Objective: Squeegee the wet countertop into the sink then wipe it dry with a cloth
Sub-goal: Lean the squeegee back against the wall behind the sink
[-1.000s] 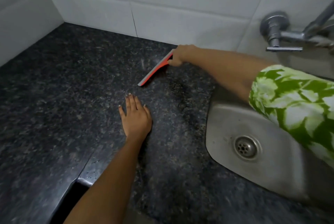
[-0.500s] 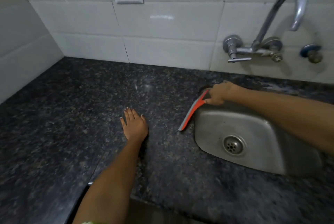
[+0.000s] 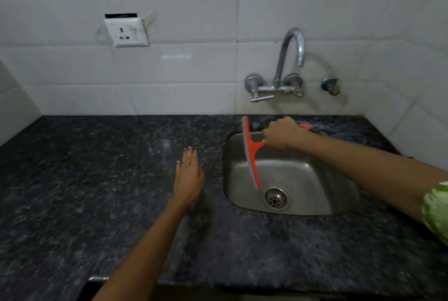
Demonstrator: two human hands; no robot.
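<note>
Left hand (image 3: 188, 179) flat, fingers straight, on the bench (image 3: 97, 179), left of the sink (image 3: 339, 194). Right hand (image 3: 281, 133) grips the squeegee (image 3: 251, 152) handle; blade hangs over the basin, left of that grip. Looks like end of a squeegee pass. Next: another pass or fetch cloth, none visible.

Countertop (image 3: 72, 191) left of the sink (image 3: 339, 203) lies open from the front edge to the tiled wall, save the left hand (image 3: 189, 179) flat just beside the sink's left rim. Squeegee (image 3: 251, 155), held by the right hand (image 3: 281, 133), spans the basin's left part. Tap (image 3: 291, 58) overhangs the rear rim.
</note>
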